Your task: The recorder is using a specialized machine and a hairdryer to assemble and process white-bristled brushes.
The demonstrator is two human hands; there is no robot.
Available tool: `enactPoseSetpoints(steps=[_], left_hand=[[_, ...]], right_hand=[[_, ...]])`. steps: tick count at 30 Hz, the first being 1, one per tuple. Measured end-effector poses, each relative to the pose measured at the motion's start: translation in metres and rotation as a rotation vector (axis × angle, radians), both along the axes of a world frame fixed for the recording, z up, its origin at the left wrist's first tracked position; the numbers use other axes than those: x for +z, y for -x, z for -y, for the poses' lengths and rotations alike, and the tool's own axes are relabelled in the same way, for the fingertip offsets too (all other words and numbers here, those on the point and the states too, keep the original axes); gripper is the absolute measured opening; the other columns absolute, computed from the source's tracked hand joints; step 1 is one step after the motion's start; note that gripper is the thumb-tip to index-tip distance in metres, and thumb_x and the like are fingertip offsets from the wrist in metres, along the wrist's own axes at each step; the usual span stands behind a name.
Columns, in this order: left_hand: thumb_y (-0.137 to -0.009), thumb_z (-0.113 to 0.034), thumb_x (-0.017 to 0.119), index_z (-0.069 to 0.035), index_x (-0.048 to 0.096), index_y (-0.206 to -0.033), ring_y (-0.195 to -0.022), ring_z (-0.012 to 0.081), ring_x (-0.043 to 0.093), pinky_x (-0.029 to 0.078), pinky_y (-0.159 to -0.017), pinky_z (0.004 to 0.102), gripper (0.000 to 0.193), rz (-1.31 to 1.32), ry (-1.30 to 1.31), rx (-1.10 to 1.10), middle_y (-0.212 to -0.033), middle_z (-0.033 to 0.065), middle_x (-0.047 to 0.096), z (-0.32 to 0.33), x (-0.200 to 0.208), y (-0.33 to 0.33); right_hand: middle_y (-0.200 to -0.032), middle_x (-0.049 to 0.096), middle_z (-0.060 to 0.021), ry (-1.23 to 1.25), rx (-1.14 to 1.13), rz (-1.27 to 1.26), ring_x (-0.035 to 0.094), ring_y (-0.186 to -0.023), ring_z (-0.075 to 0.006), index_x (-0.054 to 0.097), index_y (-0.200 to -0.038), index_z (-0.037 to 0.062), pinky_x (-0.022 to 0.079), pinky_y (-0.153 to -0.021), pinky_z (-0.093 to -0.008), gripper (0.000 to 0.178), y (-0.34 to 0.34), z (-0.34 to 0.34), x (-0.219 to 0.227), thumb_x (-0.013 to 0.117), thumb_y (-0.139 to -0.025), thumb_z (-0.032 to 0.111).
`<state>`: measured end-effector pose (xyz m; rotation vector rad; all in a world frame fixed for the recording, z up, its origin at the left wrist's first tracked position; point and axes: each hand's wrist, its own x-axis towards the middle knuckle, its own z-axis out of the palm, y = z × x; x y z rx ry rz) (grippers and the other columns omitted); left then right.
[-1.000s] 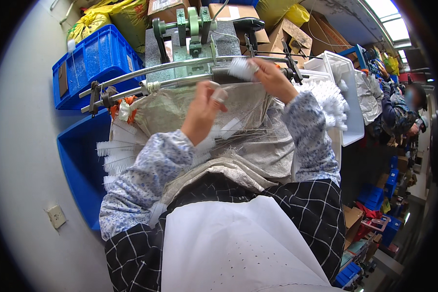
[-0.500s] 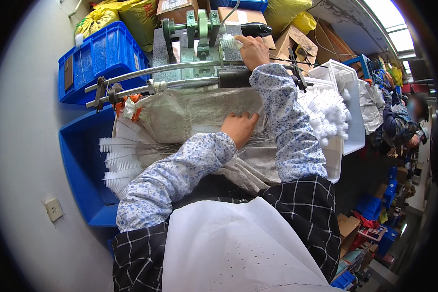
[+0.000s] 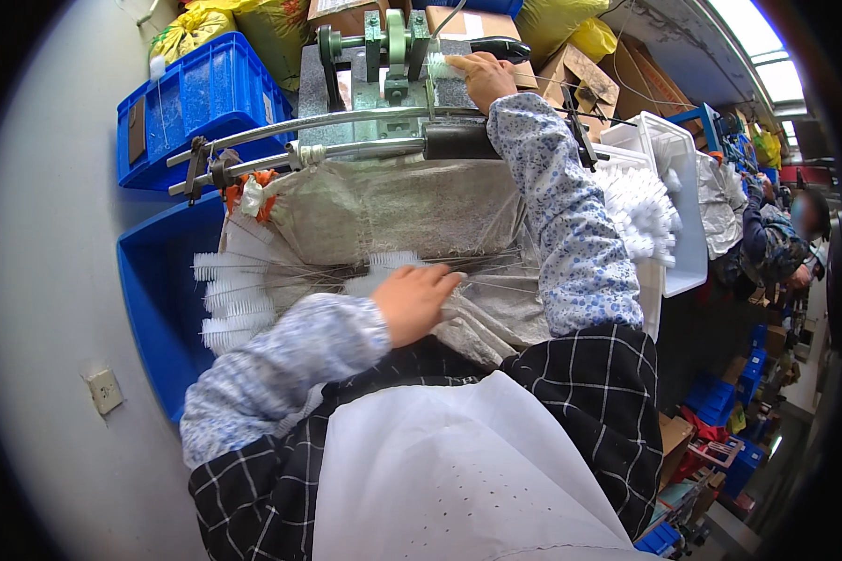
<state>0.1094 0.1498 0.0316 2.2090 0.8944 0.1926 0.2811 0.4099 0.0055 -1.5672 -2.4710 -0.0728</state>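
At the machine, my right hand (image 3: 488,79) is closed on a white-bristled wire brush (image 3: 438,65), its bristles beside the green wheel (image 3: 397,45). Low over the lap cloth (image 3: 393,210), my left hand (image 3: 413,304) has its fingers stretched out, slightly blurred. White bristles of another brush (image 3: 384,262) show just beyond its knuckles. Thin wire stems run across the cloth around this hand; whether its fingertips touch them I cannot tell. Several brushes (image 3: 234,294) lie to the left, their bristled heads over the blue tub.
Two metal rails (image 3: 346,122) cross in front of the machine. A blue crate (image 3: 201,107) and a blue tub (image 3: 159,299) stand left. White tubs (image 3: 688,215) with a heap of white brushes (image 3: 641,210) are right. Another person (image 3: 781,229) is farther right.
My left hand has moved left and toward me over the cloth, uncovering more of the white bristles there. My right hand stays at the wheel with the brush.
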Motion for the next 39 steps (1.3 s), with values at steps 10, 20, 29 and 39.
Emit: enactPoseSetpoints(steps=[10,20,29,39], left_hand=[[-0.075,-0.011,0.053,-0.001,0.048,-0.093,-0.067,0.0236,0.05,0.04,-0.06,0.0312,0.021,-0.417,0.011,0.873,-0.076,0.0098,0.053,0.066,0.005,0.226],[-0.082,-0.019,0.05,-0.001,0.049,-0.081,-0.058,0.0102,0.043,0.036,-0.052,0.0229,0.018,-0.118,0.132,1.306,-0.066,0.0026,0.049,0.111,0.014,0.233],[-0.083,-0.018,0.049,-0.001,0.049,-0.079,-0.059,0.0063,0.044,0.036,-0.054,0.0192,0.017,0.049,0.227,1.335,-0.065,0.0006,0.049,0.111,0.009,0.229],[-0.083,-0.011,0.048,0.0,0.049,-0.082,-0.058,0.0039,0.041,0.034,-0.052,0.0176,0.011,0.181,0.208,1.317,-0.066,-0.0021,0.048,0.097,-0.004,0.243]], right_hand=[[-0.102,0.055,-0.0055,0.124,-0.331,-0.207,0.048,-0.099,-0.0192,0.05,-0.109,0.0131,0.035,-0.08,-0.043,0.04,-0.024,0.024,0.015,0.056,-0.072,0.027],[-0.1,0.055,-0.0129,0.013,-0.203,-0.264,0.053,-0.089,-0.0283,0.054,-0.103,0.005,0.041,-0.078,-0.0358,0.032,0.021,0.033,0.015,0.053,-0.074,0.021],[-0.094,0.056,-0.0099,0.066,-0.209,-0.182,0.054,-0.087,-0.0277,0.053,-0.099,0.0067,0.041,-0.073,-0.041,0.028,0.08,0.039,0.02,0.051,-0.075,0.02],[-0.101,0.055,-0.0083,0.086,-0.25,-0.111,0.053,-0.092,-0.0248,0.052,-0.107,0.0091,0.04,-0.077,-0.0387,0.034,0.036,0.038,0.022,0.051,-0.077,0.025]])
